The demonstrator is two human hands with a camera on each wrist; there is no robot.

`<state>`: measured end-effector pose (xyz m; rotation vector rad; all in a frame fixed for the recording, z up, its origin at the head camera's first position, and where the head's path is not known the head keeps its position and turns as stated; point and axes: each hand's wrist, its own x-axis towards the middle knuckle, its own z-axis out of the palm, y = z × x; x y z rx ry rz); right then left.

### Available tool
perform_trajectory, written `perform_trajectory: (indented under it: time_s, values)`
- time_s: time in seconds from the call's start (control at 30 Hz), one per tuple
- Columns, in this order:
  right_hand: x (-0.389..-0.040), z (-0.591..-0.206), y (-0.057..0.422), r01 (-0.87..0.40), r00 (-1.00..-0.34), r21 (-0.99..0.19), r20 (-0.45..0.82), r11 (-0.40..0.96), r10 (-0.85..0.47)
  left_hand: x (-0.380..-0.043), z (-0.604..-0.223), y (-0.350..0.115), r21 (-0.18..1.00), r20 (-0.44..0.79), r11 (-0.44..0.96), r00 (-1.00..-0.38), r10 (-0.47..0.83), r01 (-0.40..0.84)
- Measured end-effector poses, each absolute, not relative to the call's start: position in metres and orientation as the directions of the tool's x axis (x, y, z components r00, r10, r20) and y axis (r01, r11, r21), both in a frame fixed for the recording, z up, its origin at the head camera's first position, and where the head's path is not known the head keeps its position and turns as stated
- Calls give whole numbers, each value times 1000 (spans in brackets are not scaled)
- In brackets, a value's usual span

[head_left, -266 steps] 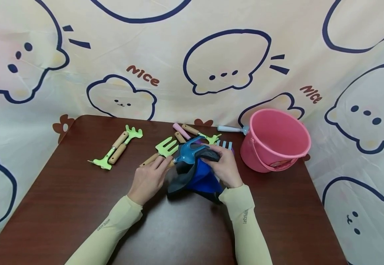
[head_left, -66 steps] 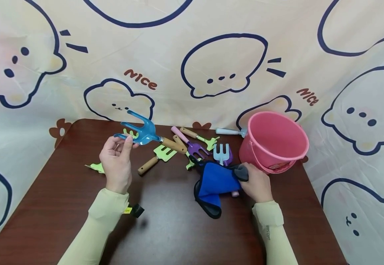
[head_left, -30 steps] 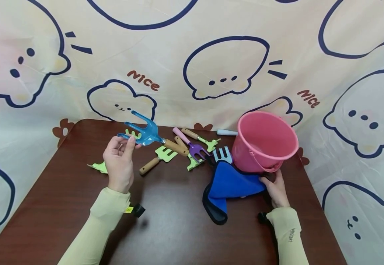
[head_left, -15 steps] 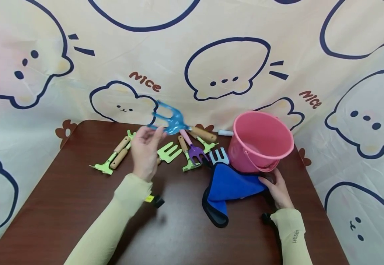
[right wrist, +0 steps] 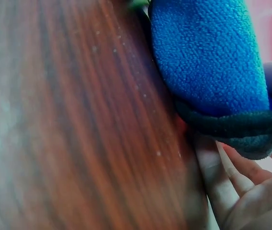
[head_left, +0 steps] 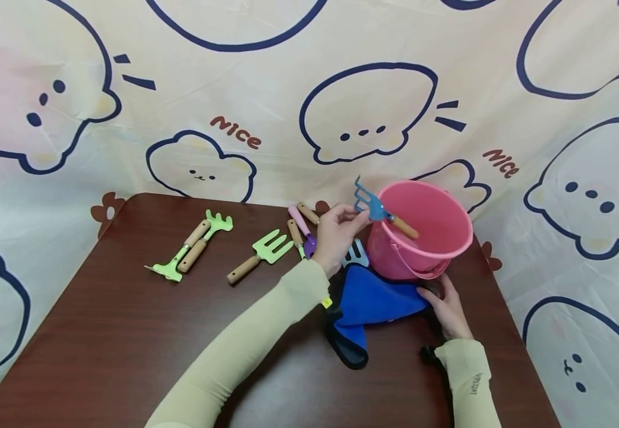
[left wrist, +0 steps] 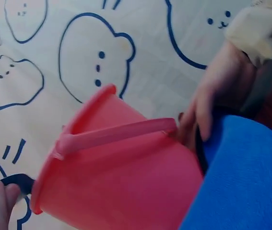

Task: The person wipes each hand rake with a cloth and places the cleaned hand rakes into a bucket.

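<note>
My left hand (head_left: 337, 236) pinches a blue hand rake (head_left: 376, 209) by its tined head. The rake's wooden handle slants over the left rim and into the mouth of the pink bucket (head_left: 395, 261). In the left wrist view the rake's head (left wrist: 23, 182) shows dark at the bucket's rim. Beside the bucket's base, my right hand (head_left: 452, 312) holds the corner of a blue cloth (head_left: 373, 300) edged in black. The thumb lies over the cloth in the right wrist view, with fingers (right wrist: 243, 175) beneath it; how far they touch the bucket is hidden.
A green hand fork (head_left: 272, 246) lies mid-table, and two green tools (head_left: 167, 268) lie at the left. A purple tool (head_left: 300, 221) and a light-blue fork (head_left: 357, 254) lie partly behind my left arm. A patterned curtain (head_left: 267, 107) rises behind the brown table (head_left: 101, 356).
My left hand has carried the blue hand rake rightwards from the table's left side to the bucket. Earlier, the right hand drew the cloth right and the bucket shifted left; both now stay put.
</note>
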<state>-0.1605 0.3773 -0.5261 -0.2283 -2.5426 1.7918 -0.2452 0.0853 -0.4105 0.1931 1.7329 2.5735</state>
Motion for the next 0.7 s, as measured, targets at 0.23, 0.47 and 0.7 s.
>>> perform_trajectory:
  time_s: [0.23, 0.47, 0.7]
  values:
    - [-158, -525, 377, 91, -990, -930, -46, 355, 134, -240, -417, 90, 940, 161, -331, -961, 225, 80]
    - [-160, -525, 377, 87, -993, -922, -50, 376, 109, -238, -419, 77, 947, 185, -301, -956, 229, 111]
    - [-159, -527, 377, 93, -993, -929, -58, 360, 106, -240, -421, 54, 962, 210, -215, -963, 171, 171]
